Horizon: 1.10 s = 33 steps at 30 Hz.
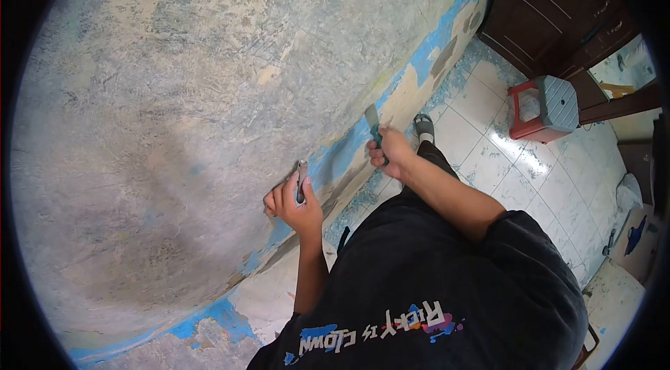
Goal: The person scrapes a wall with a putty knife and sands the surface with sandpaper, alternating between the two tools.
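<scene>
My right hand (393,150) is closed around the green handle of a scraper (372,117). The scraper's flat blade meets the wall at the strip of blue paint (422,59). Lower on the wall, my left hand (296,211) grips a slim grey metal tool (301,182) between thumb and fingers, its tip pointing up. I cannot make out its exact kind. The fingers of that hand rest against or close to the worn grey wall (181,112). Below the blue strip, patches of bare beige plaster show.
Paint flakes lie scattered over the white tiled floor (481,154). A red stool with a grey top (558,101) stands to the right, near a dark wooden cabinet (537,14). My sandalled foot (424,127) is close to the wall's base. A plastic bag (629,192) lies at far right.
</scene>
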Tool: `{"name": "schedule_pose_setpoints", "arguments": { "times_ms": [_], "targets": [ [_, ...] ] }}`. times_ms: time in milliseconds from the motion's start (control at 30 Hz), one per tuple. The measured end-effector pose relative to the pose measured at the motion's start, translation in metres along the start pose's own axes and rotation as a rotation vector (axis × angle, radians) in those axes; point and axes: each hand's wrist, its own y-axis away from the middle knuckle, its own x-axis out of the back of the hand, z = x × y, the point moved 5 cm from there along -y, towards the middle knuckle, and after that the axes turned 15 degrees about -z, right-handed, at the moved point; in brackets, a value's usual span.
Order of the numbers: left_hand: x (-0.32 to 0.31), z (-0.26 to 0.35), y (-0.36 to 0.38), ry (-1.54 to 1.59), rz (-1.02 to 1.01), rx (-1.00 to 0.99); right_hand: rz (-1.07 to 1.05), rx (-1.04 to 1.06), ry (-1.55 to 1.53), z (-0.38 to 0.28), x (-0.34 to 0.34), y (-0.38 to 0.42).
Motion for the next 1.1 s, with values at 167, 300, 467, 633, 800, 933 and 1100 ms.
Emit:
{"name": "schedule_pose_setpoints", "arguments": {
  "times_ms": [167,300,467,633,800,933,1100],
  "targets": [
    [-0.002,0.003,-0.003,-0.004,-0.008,0.016,0.065,-0.015,-0.080,0.004,0.032,-0.039],
    [-0.006,-0.003,-0.003,0.003,0.003,-0.016,-0.004,0.044,0.000,-0.002,0.007,-0.008],
    [-0.008,-0.002,-0.002,0.003,-0.010,-0.011,0.015,0.022,-0.046,0.004,0.023,-0.023],
    [-0.006,-0.002,-0.002,-0.003,0.014,-0.026,-0.039,0.001,0.016,0.009,0.004,-0.002],
    [-0.008,-0.001,-0.002,0.011,0.035,-0.031,0.024,-0.019,-0.027,0.007,0.026,-0.018],
    [-0.005,-0.003,0.000,-0.016,0.041,-0.027,-0.041,-0.019,0.005,0.012,0.002,0.001],
    [-0.007,0.003,-0.004,-0.024,0.058,0.019,0.010,-0.016,-0.006,0.006,0.034,-0.025]
  ]
}}
